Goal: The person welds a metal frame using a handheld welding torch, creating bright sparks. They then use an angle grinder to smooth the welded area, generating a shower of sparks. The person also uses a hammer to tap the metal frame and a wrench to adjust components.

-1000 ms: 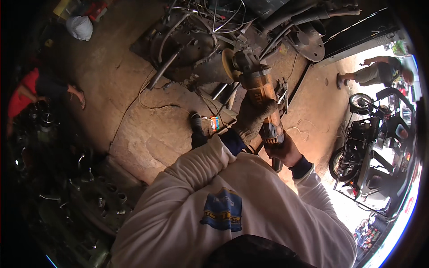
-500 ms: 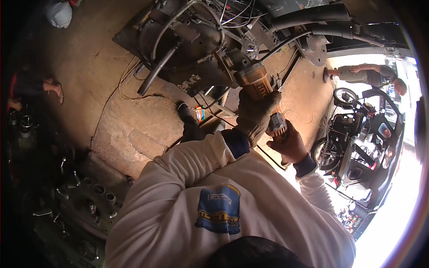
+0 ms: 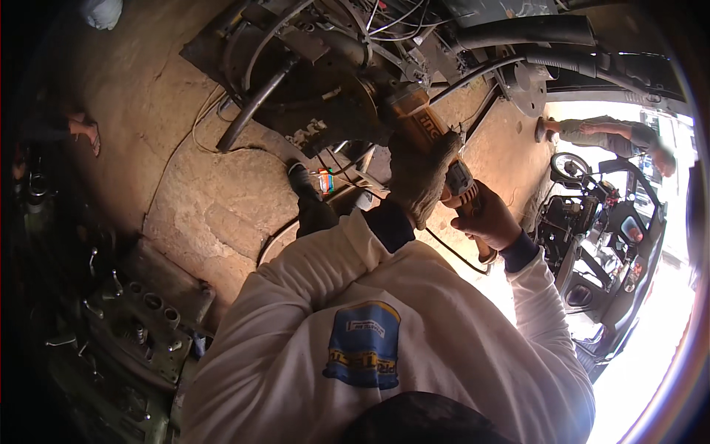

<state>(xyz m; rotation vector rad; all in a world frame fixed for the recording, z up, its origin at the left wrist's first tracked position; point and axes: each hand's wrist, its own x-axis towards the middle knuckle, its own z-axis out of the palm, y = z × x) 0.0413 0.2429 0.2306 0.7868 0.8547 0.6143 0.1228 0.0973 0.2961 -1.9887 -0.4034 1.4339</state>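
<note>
One angle grinder point(image 3: 423, 122), orange-bodied, at one o'clock, slanting with its dark head toward eleven and its rear end toward four. One left hand point(image 3: 421, 172), gloved, at two o'clock, fingers wrapped closely around the grinder's body. One right hand point(image 3: 492, 218), bare, at three o'clock, closed around the rear grip. One blackened metal assembly point(image 3: 322, 111), at twelve o'clock, under and beside the grinder's head; disc lost in shadow, so contact with the metal cannot be told. One metal bar point(image 3: 259, 105), at eleven o'clock, sticking out from the assembly. One dark cord point(image 3: 458, 256), at four o'clock, below the right hand. One small bright packet point(image 3: 325, 181), near the centre toward eleven, beside a dark shoe point(image 3: 298, 177) on the brown floor point(image 3: 214, 185). One round metal plate point(image 3: 526, 90), at two o'clock. One motorcycle point(image 3: 566, 226), at three o'clock; one bystander point(image 3: 610, 135), just above it. One bare foot point(image 3: 86, 133) of another person, between nine and ten. Step in hand, by judgement: applying the grinder to the assembly. Next move, by judgement: calls for a firm two-handed hold, the head steered squarely along the metal, and the cord kept clear of the disc.
</note>
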